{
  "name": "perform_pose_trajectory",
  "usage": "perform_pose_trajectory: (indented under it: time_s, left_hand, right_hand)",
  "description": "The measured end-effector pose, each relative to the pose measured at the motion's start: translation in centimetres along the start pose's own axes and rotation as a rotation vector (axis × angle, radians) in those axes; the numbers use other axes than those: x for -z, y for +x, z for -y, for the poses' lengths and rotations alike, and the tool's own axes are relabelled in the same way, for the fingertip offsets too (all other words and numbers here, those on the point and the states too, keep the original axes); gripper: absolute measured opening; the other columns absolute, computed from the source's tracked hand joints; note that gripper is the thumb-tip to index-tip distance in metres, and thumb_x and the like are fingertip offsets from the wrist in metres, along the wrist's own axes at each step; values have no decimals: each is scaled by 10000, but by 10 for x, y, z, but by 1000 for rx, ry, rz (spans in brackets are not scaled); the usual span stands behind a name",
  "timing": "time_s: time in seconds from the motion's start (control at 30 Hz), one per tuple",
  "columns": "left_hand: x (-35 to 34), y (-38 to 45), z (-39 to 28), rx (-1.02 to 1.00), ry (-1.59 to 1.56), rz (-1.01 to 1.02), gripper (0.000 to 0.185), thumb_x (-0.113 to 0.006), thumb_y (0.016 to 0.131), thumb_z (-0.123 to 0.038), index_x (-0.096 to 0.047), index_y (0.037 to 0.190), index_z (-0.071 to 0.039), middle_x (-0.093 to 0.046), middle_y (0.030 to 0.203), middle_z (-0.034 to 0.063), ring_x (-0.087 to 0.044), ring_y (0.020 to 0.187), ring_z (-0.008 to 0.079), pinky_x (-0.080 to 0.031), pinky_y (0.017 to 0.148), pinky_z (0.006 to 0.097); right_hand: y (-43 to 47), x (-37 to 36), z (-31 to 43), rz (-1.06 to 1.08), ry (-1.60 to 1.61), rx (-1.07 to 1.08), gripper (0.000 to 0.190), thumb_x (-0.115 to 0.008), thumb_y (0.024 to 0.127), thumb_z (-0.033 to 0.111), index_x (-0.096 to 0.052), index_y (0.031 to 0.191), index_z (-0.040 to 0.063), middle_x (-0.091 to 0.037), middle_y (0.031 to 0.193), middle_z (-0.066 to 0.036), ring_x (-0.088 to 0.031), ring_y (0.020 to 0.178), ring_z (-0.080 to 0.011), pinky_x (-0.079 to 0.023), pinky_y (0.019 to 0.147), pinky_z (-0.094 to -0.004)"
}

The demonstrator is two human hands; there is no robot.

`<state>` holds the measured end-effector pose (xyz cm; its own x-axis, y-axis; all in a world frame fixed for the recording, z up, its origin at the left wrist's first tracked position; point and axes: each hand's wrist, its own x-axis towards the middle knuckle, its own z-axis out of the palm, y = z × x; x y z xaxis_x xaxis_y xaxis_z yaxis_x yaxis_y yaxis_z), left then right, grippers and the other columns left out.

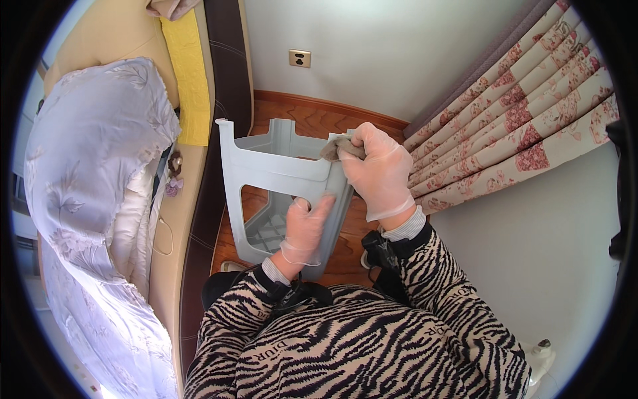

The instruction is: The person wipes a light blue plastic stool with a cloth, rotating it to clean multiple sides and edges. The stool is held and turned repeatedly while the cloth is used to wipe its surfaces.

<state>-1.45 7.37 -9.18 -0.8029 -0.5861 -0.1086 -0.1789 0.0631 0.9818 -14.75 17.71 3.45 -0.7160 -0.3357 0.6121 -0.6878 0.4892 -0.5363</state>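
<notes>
A grey plastic stool (279,172), tipped so that its legs point up and away, stands before me on the wooden floor. My left hand (305,227), in a clear disposable glove, grips its side frame by an opening, with the thumb up; the fingers are partly hidden. Above and to the right, my right hand (380,169), gloved too, pinches a brown-grey cloth (344,149) against the end of a stool leg at the upper right corner. The far side of that leg is hidden behind the hand.
On the left is a bed with a padded beige and dark frame (199,209), a grey-lilac quilt (94,144) and a yellow strip (187,75). Floral curtains (518,114) hang at the right. A wall with a socket (299,58) lies ahead.
</notes>
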Motion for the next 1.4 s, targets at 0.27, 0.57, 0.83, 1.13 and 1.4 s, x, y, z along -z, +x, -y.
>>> perform_pose_trajectory:
  time_s: [0.27,0.57,0.83,1.13,1.4]
  left_hand:
    - [-2,-7,-29,-124,-101,-32,596,-884,955,-265,-387,680,-84,-429,677,-19,-346,705,90,-364,533,354]
    - [2,-1,-20,-154,-8,-44,525,-874,959,-251,-481,707,-12,-535,681,75,-404,681,127,-433,572,381]
    - [0,0,-19,-132,-88,-60,425,-839,990,-229,-563,754,-7,-598,744,15,-467,718,86,-448,597,343]
    - [3,2,-21,-94,-55,-70,323,-830,993,-215,-695,910,65,-737,835,119,-591,757,129,-529,687,368]
    - [-2,-8,-27,-45,9,-59,317,-833,984,-223,-718,980,73,-777,922,174,-677,780,234,-559,758,387]
  right_hand:
    - [4,-1,-1,87,5,-196,223,-803,862,187,-604,855,86,-609,694,-81,-563,622,-240,-527,650,-365]
    - [11,13,-7,205,59,-318,239,-812,843,168,-594,863,71,-594,737,-81,-560,666,-218,-525,675,-360]
    - [-2,9,-1,222,99,-238,254,-828,833,149,-588,851,70,-608,714,-90,-577,645,-229,-523,651,-365]
    - [-24,-8,8,343,60,-192,209,-809,825,224,-639,865,109,-708,760,-124,-714,745,-362,-546,660,-458]
    - [-2,-5,1,169,119,-340,215,-801,825,216,-614,810,111,-661,701,-99,-675,671,-315,-534,639,-428]
